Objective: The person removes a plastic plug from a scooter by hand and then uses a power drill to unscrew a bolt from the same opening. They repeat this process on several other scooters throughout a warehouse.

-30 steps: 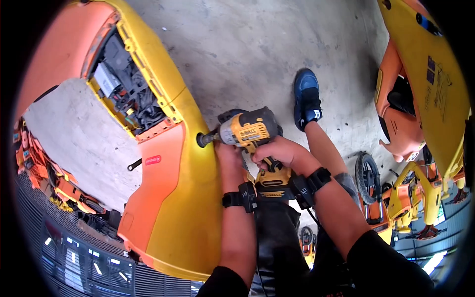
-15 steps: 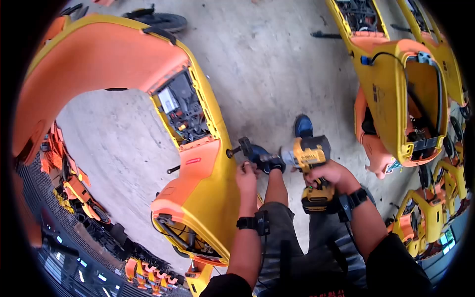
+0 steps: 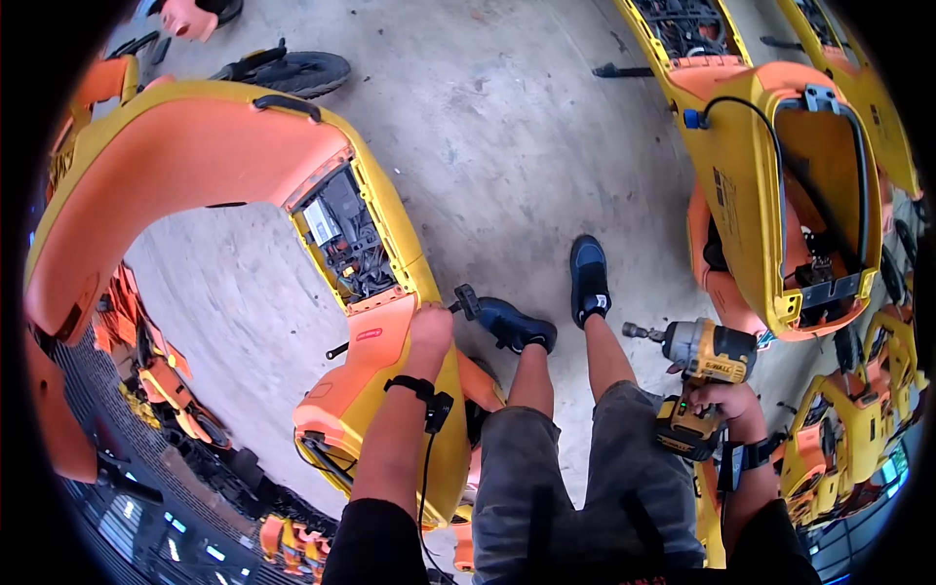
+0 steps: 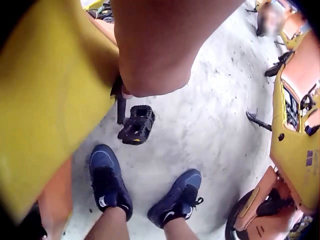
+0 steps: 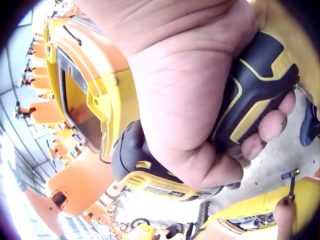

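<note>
My left hand (image 3: 431, 331) is at the side of a yellow and orange bike body (image 3: 219, 146), right where the crank arm (image 4: 121, 111) joins it. A black pedal (image 4: 138, 125) sticks out from that arm beyond the fingers. The hand's own back and wrist hide most of its fingers, so I cannot tell whether they pinch something there. Away to the right, my right hand (image 3: 726, 398) grips a yellow and black cordless impact wrench (image 3: 717, 349) by its handle. The tool's socket (image 3: 642, 332) points left, apart from the bike.
An open compartment (image 3: 346, 239) with wiring sits in the bike's top. Another yellow body (image 3: 726, 195) with a large opening stands at the right, more bikes behind it. My shoes (image 3: 589, 273) are on the concrete floor (image 3: 487, 146). A wheel (image 3: 302, 74) lies at the back left.
The impact wrench was at the bike's side with both hands close together. My right hand has drawn it away to the right, while the left hand has moved onto the crank joint.
</note>
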`<state>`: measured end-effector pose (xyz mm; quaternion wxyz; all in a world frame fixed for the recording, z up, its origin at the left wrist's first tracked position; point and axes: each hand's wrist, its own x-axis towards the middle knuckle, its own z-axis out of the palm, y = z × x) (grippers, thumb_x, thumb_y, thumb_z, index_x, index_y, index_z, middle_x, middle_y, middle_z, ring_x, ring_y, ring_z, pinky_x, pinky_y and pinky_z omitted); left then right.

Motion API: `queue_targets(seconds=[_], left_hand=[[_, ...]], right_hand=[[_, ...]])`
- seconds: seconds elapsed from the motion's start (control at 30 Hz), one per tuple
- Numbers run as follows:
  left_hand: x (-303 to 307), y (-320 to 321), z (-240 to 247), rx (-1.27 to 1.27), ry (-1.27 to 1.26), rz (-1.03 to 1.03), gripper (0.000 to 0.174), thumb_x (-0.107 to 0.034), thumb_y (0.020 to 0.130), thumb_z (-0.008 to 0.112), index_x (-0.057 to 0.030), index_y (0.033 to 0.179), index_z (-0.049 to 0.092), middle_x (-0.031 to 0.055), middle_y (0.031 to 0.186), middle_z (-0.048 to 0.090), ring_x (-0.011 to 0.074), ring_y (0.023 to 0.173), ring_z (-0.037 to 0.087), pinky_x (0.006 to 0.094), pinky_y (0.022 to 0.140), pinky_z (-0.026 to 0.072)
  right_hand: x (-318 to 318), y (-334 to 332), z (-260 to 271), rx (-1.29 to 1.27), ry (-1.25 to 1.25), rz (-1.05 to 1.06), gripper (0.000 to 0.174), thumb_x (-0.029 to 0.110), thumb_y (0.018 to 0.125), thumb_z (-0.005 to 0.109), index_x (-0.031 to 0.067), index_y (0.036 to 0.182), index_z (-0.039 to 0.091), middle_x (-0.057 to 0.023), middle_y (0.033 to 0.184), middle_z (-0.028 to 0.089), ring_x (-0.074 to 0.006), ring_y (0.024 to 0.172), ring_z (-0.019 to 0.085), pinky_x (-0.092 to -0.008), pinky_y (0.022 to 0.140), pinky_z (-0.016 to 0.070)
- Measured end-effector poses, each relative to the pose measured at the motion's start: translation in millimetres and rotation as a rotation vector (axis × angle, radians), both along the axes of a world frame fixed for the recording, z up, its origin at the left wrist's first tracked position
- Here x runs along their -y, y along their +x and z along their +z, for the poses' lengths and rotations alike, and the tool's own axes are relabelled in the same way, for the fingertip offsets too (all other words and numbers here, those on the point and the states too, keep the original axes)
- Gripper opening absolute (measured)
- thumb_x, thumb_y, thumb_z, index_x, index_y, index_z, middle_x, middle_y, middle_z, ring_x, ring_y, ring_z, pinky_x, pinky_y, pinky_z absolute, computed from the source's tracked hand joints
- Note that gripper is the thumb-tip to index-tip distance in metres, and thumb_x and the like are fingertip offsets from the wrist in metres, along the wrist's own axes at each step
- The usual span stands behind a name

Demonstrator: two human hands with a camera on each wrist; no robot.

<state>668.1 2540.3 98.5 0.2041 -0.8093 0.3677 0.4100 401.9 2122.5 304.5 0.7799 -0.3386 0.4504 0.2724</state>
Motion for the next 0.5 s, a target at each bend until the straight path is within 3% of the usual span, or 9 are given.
queue_targets(seconds=[0.2, 0.33, 0.5], left_hand=[[9.4, 9.8, 5.0, -0.034, -0.013, -0.128, 0.023, -0.011, 0.08, 0.063, -0.0052, 0.102, 0.067, 0.0111, 0.107, 0.063, 0.0266, 0.099, 0.063, 0.035, 0.08, 0.055], [11.0, 15.9, -5.9, -0.085, 0.033, -0.21, 0.021, -0.014, 0.086, 0.054, -0.009, 0.102, 0.067, 0.0096, 0.105, 0.062, 0.0262, 0.102, 0.061, 0.0368, 0.083, 0.053], [13.3, 16.5, -6.6, -0.057, -0.021, -0.345, 0.021, -0.017, 0.088, 0.053, -0.0093, 0.102, 0.066, 0.0096, 0.107, 0.061, 0.0262, 0.102, 0.061, 0.0379, 0.085, 0.051]], right_hand=[[3.5, -24.3, -4.1, 0.016, -0.02, -0.148, 0.057, 0.002, 0.065, 0.063, -0.0067, 0.121, 0.055, -0.0056, 0.067, 0.059, -0.0126, 0.054, 0.056, -0.0225, 0.055, 0.0449], [2.2, -38.0, -8.8, 0.023, 0.009, -0.221, 0.06, 0.005, 0.064, 0.062, -0.008, 0.122, 0.054, -0.0067, 0.067, 0.059, -0.0137, 0.053, 0.056, -0.0247, 0.059, 0.047], [0.8, -40.0, -8.2, 0.002, -0.006, -0.222, 0.058, 0.004, 0.062, 0.061, -0.0088, 0.119, 0.055, -0.0077, 0.065, 0.059, -0.0153, 0.053, 0.057, -0.0251, 0.058, 0.0473]])
